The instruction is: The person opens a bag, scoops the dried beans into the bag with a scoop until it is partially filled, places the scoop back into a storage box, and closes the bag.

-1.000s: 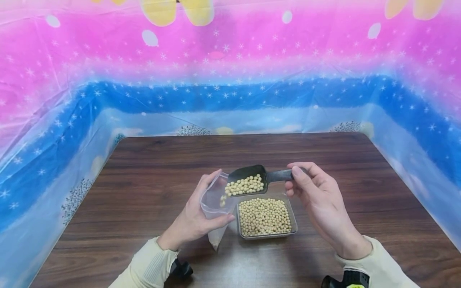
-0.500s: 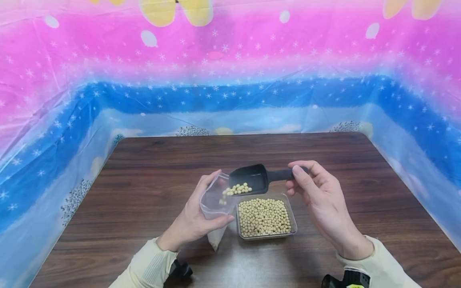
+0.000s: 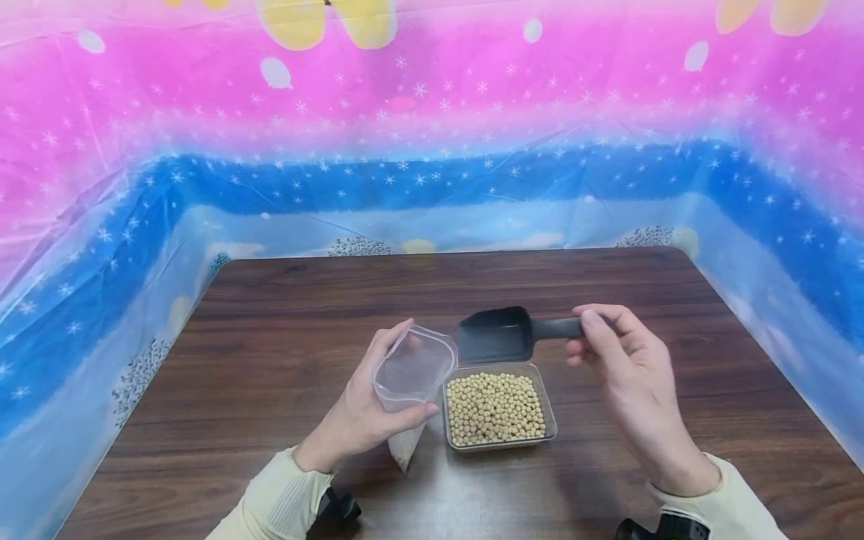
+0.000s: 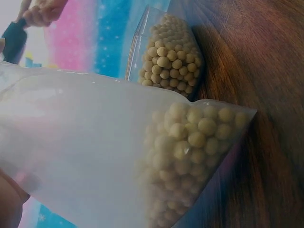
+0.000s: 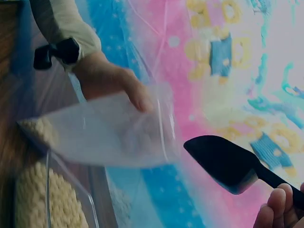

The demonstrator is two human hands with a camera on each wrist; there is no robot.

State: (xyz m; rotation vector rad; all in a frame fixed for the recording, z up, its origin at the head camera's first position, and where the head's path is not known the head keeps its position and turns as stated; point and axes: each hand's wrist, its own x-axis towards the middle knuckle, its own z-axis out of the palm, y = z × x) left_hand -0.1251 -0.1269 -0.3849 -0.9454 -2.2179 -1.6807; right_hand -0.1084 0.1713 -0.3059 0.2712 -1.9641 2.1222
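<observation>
In the head view my left hand [image 3: 358,412] grips a clear plastic bag [image 3: 415,367] and holds its mouth wide. Pale soybeans [image 4: 190,142] fill the bag's lower corner in the left wrist view. My right hand [image 3: 637,375] pinches the handle of a black scoop [image 3: 498,337], thumb on top. The scoop's bowl looks empty and stands just right of the bag's mouth, apart from it. Below the scoop is a clear rectangular tub [image 3: 551,429], heaped with loose soybeans [image 3: 496,409].
Everything is over a dark wood-grain table [image 3: 304,315]. The tub stands close to the right side of the bag. A pink and blue patterned cloth [image 3: 432,176] hangs round the table's back and sides.
The soybeans in the scoop have slid into the bag, leaving its bowl bare. My right hand has drawn the scoop to the right, off the bag's mouth. The left hand stays put.
</observation>
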